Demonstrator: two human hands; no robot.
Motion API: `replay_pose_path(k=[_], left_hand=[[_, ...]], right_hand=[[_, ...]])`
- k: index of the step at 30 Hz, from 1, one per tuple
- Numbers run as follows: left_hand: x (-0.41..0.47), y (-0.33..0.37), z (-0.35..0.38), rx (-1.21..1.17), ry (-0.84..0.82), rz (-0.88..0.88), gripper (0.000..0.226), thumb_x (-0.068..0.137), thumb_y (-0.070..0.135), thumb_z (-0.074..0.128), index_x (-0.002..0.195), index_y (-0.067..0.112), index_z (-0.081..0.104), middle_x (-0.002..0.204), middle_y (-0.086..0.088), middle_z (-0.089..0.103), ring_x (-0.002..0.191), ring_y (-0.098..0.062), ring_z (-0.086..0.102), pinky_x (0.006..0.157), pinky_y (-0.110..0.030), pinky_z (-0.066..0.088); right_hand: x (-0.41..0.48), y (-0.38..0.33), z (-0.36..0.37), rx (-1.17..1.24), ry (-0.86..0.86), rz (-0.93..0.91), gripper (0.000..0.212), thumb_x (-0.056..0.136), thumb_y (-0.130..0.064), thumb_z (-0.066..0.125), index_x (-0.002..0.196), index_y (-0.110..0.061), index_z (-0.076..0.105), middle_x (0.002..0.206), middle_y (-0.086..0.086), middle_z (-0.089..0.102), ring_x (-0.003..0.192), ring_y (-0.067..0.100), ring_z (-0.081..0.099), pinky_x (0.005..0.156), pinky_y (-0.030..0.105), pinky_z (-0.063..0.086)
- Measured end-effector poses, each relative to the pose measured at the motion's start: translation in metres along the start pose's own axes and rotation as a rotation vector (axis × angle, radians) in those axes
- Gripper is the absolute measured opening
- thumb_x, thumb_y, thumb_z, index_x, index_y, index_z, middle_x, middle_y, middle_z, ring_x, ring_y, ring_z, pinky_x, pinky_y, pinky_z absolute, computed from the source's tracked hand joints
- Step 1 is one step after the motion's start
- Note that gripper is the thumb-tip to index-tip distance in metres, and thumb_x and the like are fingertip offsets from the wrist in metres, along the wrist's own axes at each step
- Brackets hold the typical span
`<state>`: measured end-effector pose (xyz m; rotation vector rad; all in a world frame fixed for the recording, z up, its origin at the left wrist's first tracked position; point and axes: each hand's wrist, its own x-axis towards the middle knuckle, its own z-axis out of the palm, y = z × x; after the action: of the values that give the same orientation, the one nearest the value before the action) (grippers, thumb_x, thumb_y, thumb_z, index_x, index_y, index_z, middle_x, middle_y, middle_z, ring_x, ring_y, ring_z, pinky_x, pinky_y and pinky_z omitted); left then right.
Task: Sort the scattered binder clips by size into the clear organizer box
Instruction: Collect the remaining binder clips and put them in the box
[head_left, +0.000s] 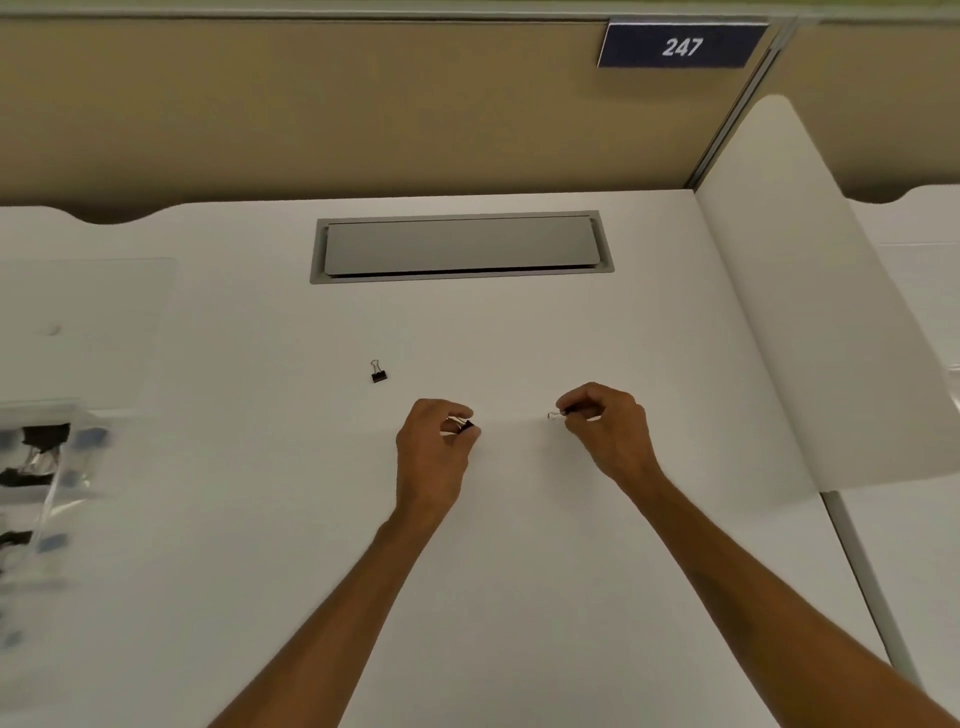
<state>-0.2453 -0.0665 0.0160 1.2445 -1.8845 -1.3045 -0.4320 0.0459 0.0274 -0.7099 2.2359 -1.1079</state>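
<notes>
My left hand (434, 452) pinches a small black binder clip (464, 425) between thumb and fingertips, just above the white desk. A second small binder clip (558, 414) is pinched by my right hand (608, 431), its wire handle poking out to the left. One more small black binder clip (378, 372) lies loose on the desk, up and to the left of my left hand. At the left edge sits the clear organizer box (57, 467), blurred, with black clips visible in its compartments.
A grey cable hatch (461, 247) is set into the white desk (519, 571) at the back. A white divider panel (810, 312) rises on the right. The box's clear lid (93, 322) lies flat at the left. A tan partition with a "247" sign (681, 47) stands behind.
</notes>
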Motion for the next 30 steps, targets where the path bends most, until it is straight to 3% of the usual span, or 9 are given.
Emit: replay_pose_path(k=[2, 6, 10, 15, 19, 25, 30], left_hand=[[-0.021, 0.001, -0.016, -0.041, 0.050, -0.056, 0.026, 0.079, 0.000, 0.076, 0.096, 0.018, 0.068, 0.099, 0.002, 0.062, 0.078, -0.002, 0.063, 0.066, -0.010, 0.050], [-0.060, 0.004, -0.044, -0.105, 0.078, -0.152, 0.045, 0.076, 0.003, 0.079, 0.111, 0.023, 0.062, 0.096, 0.001, 0.066, 0.076, -0.005, 0.065, 0.064, -0.008, 0.048], [-0.102, 0.011, -0.067, -0.169, 0.057, -0.183, 0.080, 0.072, 0.005, 0.083, 0.134, 0.033, 0.041, 0.100, 0.008, 0.067, 0.077, -0.005, 0.068, 0.065, -0.009, 0.049], [-0.150, 0.012, -0.093, -0.179, 0.085, -0.189, 0.058, 0.069, 0.006, 0.085, 0.118, 0.023, 0.059, 0.107, 0.006, 0.067, 0.076, -0.004, 0.070, 0.064, -0.009, 0.049], [-0.188, 0.004, -0.117, -0.128, 0.092, -0.186, 0.030, 0.070, 0.009, 0.086, 0.096, 0.015, 0.070, 0.098, 0.002, 0.073, 0.076, -0.004, 0.071, 0.065, -0.008, 0.049], [-0.237, -0.010, -0.159, -0.148, 0.168, -0.219, 0.032, 0.073, 0.011, 0.084, 0.102, 0.018, 0.073, 0.094, 0.006, 0.073, 0.080, -0.002, 0.071, 0.069, -0.007, 0.051], [-0.263, -0.028, -0.199, -0.194, 0.242, -0.262, 0.034, 0.076, 0.004, 0.081, 0.106, 0.019, 0.073, 0.088, 0.002, 0.075, 0.081, -0.007, 0.071, 0.081, -0.022, 0.058]], right_hand=[[-0.020, -0.003, 0.001, 0.082, -0.036, 0.021, 0.023, 0.079, 0.002, 0.066, 0.086, -0.018, 0.075, 0.082, -0.007, 0.074, 0.069, 0.002, 0.065, 0.063, 0.013, 0.048], [-0.065, -0.008, 0.006, 0.321, -0.127, 0.056, 0.022, 0.080, 0.007, 0.065, 0.087, -0.012, 0.075, 0.084, 0.008, 0.075, 0.078, 0.026, 0.070, 0.071, 0.033, 0.058], [-0.109, -0.012, 0.010, 0.410, -0.180, 0.018, 0.024, 0.082, 0.010, 0.062, 0.091, -0.009, 0.075, 0.090, 0.013, 0.073, 0.081, 0.027, 0.072, 0.073, 0.036, 0.059], [-0.157, -0.015, 0.019, 0.394, -0.236, -0.041, 0.031, 0.083, 0.011, 0.058, 0.096, -0.011, 0.076, 0.093, 0.014, 0.073, 0.085, 0.031, 0.071, 0.073, 0.036, 0.059], [-0.192, -0.019, 0.026, 0.382, -0.267, -0.098, 0.030, 0.085, 0.010, 0.058, 0.098, -0.010, 0.076, 0.096, 0.011, 0.074, 0.084, 0.027, 0.070, 0.072, 0.034, 0.059], [-0.237, -0.030, 0.051, 0.357, -0.303, -0.138, 0.035, 0.088, 0.013, 0.053, 0.102, -0.010, 0.075, 0.088, 0.001, 0.073, 0.081, 0.018, 0.067, 0.071, 0.030, 0.056], [-0.266, -0.054, 0.093, 0.273, -0.352, -0.174, 0.035, 0.091, 0.010, 0.053, 0.097, -0.016, 0.076, 0.092, 0.002, 0.072, 0.085, 0.015, 0.065, 0.071, 0.027, 0.056]])
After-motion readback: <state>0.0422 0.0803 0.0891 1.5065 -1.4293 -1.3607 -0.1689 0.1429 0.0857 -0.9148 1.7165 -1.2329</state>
